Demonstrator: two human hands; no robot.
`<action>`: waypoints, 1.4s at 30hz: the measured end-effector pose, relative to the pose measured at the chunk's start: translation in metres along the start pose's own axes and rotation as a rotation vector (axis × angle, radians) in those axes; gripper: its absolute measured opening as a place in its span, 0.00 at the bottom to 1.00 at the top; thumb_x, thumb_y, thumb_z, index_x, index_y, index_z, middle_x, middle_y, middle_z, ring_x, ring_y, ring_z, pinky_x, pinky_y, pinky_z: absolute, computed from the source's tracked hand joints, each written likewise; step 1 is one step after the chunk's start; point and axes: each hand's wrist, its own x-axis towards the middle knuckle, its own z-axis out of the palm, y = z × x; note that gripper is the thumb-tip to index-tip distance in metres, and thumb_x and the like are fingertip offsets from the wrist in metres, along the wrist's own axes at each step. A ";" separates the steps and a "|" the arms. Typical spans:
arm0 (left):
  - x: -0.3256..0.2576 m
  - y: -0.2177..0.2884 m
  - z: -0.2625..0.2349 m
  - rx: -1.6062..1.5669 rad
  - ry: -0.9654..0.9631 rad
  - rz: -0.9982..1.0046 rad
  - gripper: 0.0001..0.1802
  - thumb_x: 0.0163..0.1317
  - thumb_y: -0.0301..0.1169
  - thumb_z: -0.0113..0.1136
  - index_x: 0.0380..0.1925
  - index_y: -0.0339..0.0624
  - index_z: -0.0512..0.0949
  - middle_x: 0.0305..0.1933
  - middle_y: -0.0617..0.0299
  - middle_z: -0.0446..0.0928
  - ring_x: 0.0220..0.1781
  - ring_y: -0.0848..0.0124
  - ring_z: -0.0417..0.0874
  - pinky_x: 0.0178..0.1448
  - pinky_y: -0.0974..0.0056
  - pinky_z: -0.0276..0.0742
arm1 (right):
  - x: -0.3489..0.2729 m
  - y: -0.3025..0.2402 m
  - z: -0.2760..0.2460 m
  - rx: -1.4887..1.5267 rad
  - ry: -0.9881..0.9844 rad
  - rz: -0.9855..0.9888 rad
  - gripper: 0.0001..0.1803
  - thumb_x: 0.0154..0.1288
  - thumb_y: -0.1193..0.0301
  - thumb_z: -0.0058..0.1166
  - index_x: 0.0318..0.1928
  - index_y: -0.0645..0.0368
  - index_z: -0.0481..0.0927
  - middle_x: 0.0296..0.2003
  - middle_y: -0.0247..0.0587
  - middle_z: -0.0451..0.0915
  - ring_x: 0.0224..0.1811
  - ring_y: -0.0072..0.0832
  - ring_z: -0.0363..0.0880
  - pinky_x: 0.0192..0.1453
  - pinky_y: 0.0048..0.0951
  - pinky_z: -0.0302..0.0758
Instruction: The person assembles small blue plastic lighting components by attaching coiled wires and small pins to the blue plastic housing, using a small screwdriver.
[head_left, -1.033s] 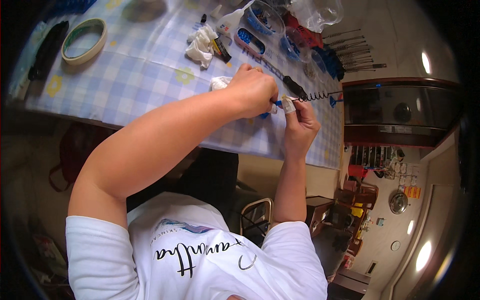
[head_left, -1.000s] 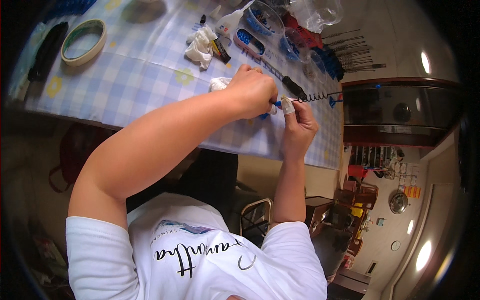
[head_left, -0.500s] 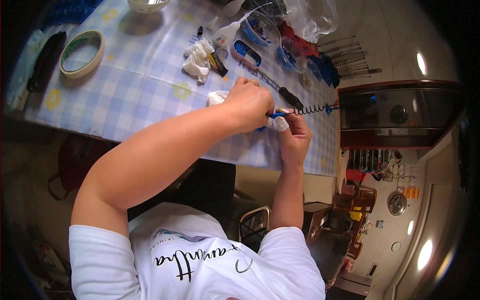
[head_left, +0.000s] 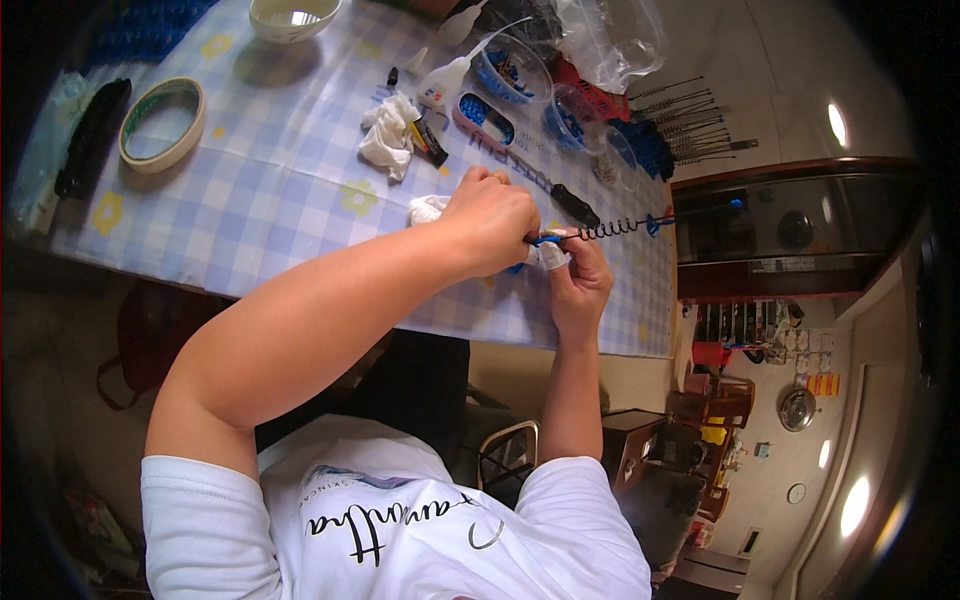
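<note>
pinching a black coiled wire [head_left: 606, 230] near its blue end [head_left: 546, 240], the right hand [head_left: 580, 285] closes thumb and finger on it above the checked tablecloth [head_left: 280, 200]; the left hand [head_left: 492, 222] curls at that end, fingertips hidden, so its grip cannot be told. beyond lie a black-handled tool [head_left: 575, 205], crumpled tissue [head_left: 387, 138] and a bead-filled case [head_left: 472, 132].

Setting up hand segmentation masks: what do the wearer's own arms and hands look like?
White short sleeves end above the elbows; both forearms are bare. Left hand: ungloved. Right hand: also ungloved, with a white wrap on what looks like the thumb. Any rings are too small to confirm.
</note>
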 end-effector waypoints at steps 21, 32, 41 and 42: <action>0.001 -0.003 -0.001 -0.046 -0.025 -0.027 0.11 0.44 0.35 0.68 0.31 0.48 0.86 0.33 0.57 0.82 0.47 0.57 0.78 0.57 0.55 0.63 | 0.001 -0.005 0.007 0.142 0.098 0.068 0.08 0.63 0.75 0.59 0.42 0.63 0.79 0.39 0.34 0.80 0.42 0.19 0.75 0.49 0.21 0.70; 0.002 -0.001 -0.001 -0.029 -0.028 -0.026 0.11 0.44 0.35 0.68 0.31 0.48 0.86 0.33 0.57 0.82 0.47 0.58 0.78 0.58 0.55 0.62 | -0.001 -0.002 0.007 0.188 0.132 0.011 0.06 0.62 0.78 0.58 0.40 0.64 0.79 0.38 0.34 0.79 0.41 0.18 0.75 0.48 0.20 0.71; 0.001 -0.001 -0.001 -0.037 -0.026 -0.017 0.11 0.43 0.34 0.67 0.31 0.49 0.86 0.34 0.57 0.82 0.47 0.58 0.78 0.58 0.55 0.62 | -0.002 0.002 0.006 0.140 0.118 -0.025 0.05 0.61 0.80 0.57 0.38 0.62 0.77 0.39 0.34 0.78 0.40 0.18 0.74 0.47 0.22 0.70; 0.001 -0.001 -0.001 -0.036 -0.023 -0.016 0.11 0.43 0.33 0.66 0.31 0.49 0.86 0.34 0.57 0.82 0.47 0.58 0.78 0.58 0.55 0.63 | -0.001 0.001 0.008 0.142 0.119 -0.026 0.05 0.61 0.80 0.57 0.38 0.62 0.77 0.39 0.34 0.78 0.40 0.18 0.74 0.47 0.22 0.70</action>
